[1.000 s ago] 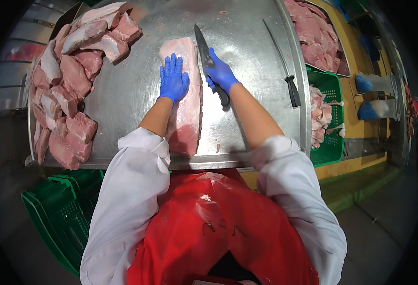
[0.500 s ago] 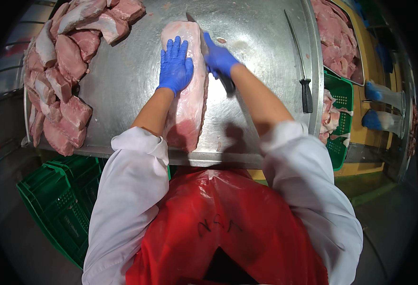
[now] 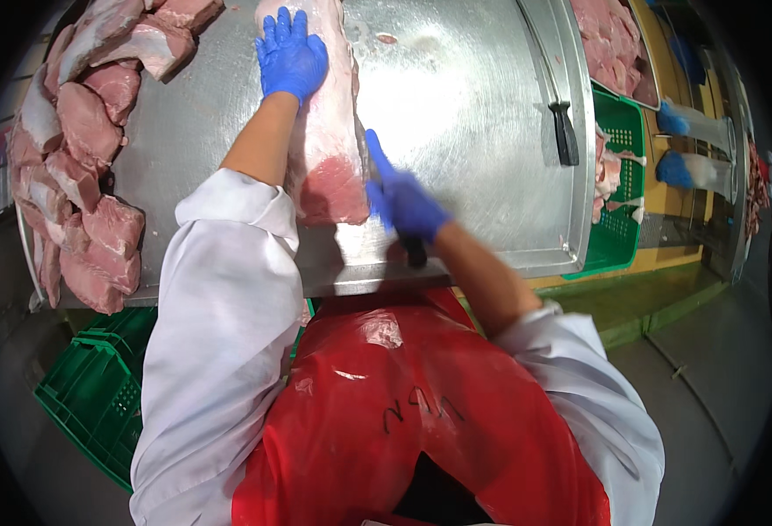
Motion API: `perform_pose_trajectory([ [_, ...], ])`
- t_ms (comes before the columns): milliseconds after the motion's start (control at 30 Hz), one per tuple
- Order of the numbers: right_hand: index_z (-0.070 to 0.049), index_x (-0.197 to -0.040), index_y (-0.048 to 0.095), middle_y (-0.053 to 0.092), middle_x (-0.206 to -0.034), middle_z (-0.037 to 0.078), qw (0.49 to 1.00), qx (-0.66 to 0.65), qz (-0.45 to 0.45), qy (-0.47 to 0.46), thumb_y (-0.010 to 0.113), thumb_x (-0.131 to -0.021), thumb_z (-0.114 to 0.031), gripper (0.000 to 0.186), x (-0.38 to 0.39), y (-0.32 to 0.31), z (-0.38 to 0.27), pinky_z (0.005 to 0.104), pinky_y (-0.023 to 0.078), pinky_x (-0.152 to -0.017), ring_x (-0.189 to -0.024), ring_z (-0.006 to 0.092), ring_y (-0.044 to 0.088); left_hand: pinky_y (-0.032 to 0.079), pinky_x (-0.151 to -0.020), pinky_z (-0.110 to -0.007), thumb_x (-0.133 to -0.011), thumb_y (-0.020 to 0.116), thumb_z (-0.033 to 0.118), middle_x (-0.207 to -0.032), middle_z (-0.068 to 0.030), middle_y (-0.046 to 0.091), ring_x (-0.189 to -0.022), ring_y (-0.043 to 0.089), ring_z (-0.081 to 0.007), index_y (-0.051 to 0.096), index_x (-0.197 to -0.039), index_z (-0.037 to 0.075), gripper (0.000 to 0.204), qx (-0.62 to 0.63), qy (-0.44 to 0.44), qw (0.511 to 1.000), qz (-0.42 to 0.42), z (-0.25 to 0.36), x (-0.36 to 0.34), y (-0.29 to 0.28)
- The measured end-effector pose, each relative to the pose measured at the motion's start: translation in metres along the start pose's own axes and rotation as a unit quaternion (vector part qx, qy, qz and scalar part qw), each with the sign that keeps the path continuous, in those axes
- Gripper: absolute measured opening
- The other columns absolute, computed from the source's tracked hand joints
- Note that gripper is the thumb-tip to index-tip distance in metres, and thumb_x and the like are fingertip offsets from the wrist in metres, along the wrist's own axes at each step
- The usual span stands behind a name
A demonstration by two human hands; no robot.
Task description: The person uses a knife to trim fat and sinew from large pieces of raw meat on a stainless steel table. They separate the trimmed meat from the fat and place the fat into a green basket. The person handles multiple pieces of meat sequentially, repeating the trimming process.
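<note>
"Meat slab point(image 3: 327, 140) is lying where?"
"Under the left hand point(image 3: 294, 60), which is resting flat, fingers spread."
"And the right hand point(image 3: 403, 200)?"
"It's gripping a black-handled knife point(image 3: 416, 253); the slab is lying just left of it."

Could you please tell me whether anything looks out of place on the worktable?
Only one small thing: a pinkish scrap lies loose on the metal table, to the right of the long slab of meat, apart from it and from the pile of cuts at the left. Otherwise, nothing stands out.
</note>
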State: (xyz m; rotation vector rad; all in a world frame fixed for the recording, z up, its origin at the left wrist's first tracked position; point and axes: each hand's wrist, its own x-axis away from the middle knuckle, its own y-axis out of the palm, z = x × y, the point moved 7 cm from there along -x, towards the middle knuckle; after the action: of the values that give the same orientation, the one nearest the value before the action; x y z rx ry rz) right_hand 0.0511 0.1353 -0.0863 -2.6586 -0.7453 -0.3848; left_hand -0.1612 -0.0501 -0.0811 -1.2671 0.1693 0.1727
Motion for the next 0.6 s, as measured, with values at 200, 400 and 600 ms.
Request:
perform_pose_trajectory([
  [200, -0.018, -0.162, 0.003, 0.067, -0.084, 0.027, 0.980, 0.042, -0.160, 0.112, 0.052, -0.095, -0.008, 0.084, 0.146, 0.072, -0.024, 0.0504, 0.053, -0.067, -0.069, 0.0408, 0.068, 0.012, -0.125, -0.052, -0.100, 0.037, 0.041, -0.168, -0.0171, 0.014, -0.154, 0.013, -0.0407, 0.025, -0.159, 0.010, 0.068, -0.009, -0.047, 0.995, -0.088, -0.021, -0.006, 0.002],
  [400, -0.033, -0.163, 0.010, 0.063, -0.068, 0.015, 0.970, -0.026, -0.069, 0.234, 0.054, -0.097, -0.009, 0.083, 0.259, -0.036, -0.003, 0.0330, 0.051, -0.050, -0.046, 0.0182, 0.055, 0.038, -0.112, -0.052, -0.079, 0.071, 0.052, -0.158, -0.0281, 0.028, -0.143, 0.038, -0.0404, 0.024, -0.157, 0.001, 0.104, -0.091, -0.144, 0.948, -0.269, 0.034, 0.053, -0.058],
  [600, -0.026, -0.164, 0.011, 0.060, -0.075, 0.005, 0.941, -0.207, 0.204, 0.174, 0.050, -0.092, 0.002, 0.086, 0.316, -0.092, 0.012, 0.0229, 0.046, -0.041, -0.051, 0.0078, 0.054, 0.059, -0.086, -0.040, -0.083, 0.065, 0.024, -0.109, -0.0185, 0.070, -0.095, 0.071, -0.0277, 0.059, -0.126, -0.002, 0.051, 0.491, -0.228, 0.771, -0.335, -0.023, 0.054, -0.053],
])
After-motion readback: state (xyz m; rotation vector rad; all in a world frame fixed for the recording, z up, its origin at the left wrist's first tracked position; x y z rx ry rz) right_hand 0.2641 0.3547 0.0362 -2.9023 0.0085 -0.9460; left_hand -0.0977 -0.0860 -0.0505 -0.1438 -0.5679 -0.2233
